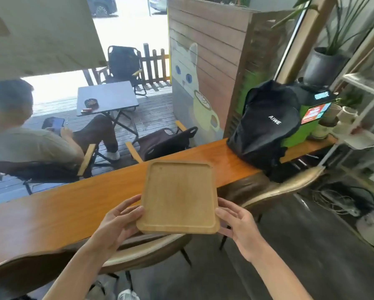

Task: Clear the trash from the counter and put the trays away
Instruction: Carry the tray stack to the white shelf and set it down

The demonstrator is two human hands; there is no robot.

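A square light wooden tray (178, 197) with a raised rim is held level above the near edge of the long orange-brown wooden counter (58, 213). My left hand (119, 221) grips its near left corner, thumb on top. My right hand (235, 221) holds its near right corner from the side and below. The tray has nothing on it. No trash shows on the visible counter top.
A black backpack (266, 126) sits on the counter at the right, a green machine with a screen (311, 118) behind it. Curved-back chairs (279, 187) stand under the counter. A person (15, 135) sits outside on the deck. White shelves (359, 105) with cups stand far right.
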